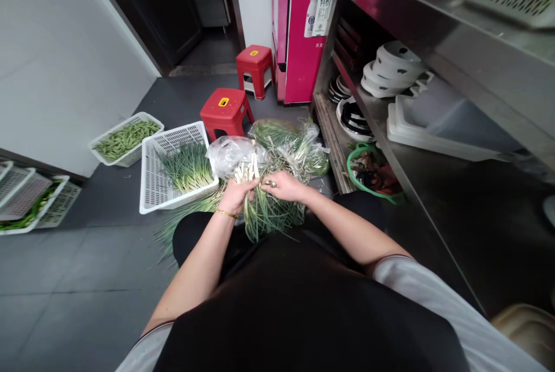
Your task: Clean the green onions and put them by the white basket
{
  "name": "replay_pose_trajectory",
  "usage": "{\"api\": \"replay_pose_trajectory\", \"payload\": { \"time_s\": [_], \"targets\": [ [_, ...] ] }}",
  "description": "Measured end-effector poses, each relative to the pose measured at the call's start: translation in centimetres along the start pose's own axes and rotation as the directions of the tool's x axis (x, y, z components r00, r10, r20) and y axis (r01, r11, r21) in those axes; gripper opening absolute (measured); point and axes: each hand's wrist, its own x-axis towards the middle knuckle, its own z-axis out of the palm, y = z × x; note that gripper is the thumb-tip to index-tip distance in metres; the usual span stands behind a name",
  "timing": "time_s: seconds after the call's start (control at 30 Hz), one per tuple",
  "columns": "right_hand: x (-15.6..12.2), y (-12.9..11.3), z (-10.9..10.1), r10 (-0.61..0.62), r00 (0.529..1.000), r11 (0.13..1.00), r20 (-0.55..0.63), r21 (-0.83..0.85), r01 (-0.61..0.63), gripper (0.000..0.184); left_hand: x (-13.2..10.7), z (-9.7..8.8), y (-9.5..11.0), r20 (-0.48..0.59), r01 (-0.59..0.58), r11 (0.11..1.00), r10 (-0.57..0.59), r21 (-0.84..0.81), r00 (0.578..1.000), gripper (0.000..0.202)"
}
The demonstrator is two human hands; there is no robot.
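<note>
My left hand (236,195) is closed around a bunch of scallions (247,172), their white bulb ends pointing up and away from me. The green leaves (269,217) hang down over my lap. Close beside it, my right hand (285,186) is closed, with small pale scallion ends showing at its fingertips. More loose scallions (171,227) lie on the floor to the left. Trimmed-looking scallions (188,169) fill part of a white plastic basket (150,190). Clear plastic bags (232,149) and bagged greens (277,129) lie just beyond my hands.
Two red stools (225,109) stand ahead, near a pink fridge (303,65). A basket of green bean pods (125,139) sits at the left. On the right, a steel shelf (390,152) holds stacked dishes (392,68), with a green basket (353,166) low down.
</note>
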Motion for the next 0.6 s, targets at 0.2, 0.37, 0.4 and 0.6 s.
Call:
{"api": "replay_pose_trajectory", "payload": {
  "time_s": [0.2, 0.37, 0.4, 0.6],
  "targets": [
    [0.2, -0.3, -0.6, -0.036, 0.997, 0.971, 0.069, -0.234, 0.051, 0.019, -0.1, -0.2, -0.4, -0.003, 0.051, 0.999, -0.051, 0.004, 0.999, 0.026],
    [0.6, -0.2, -0.6, 0.098, 0.994, 0.994, 0.042, 0.052, -0.1, 0.018, -0.4, 0.1, -0.8, 0.074, 0.041, 0.998, -0.045, 0.052, 0.996, 0.028],
    [0.5, -0.2, -0.8, 0.15, 0.988, 0.974, 0.039, 0.163, -0.154, 0.018, -0.5, 0.0, -0.9, 0.112, 0.035, 0.998, -0.04, 0.051, 0.993, 0.028],
    [0.0, -0.3, -1.1, 0.307, 0.919, 0.688, 0.248, 0.61, -0.394, 0.017, -0.5, -1.0, -1.3, 0.224, -0.003, 1.0, -0.002, 0.022, 0.975, 0.03]
  ]
}}
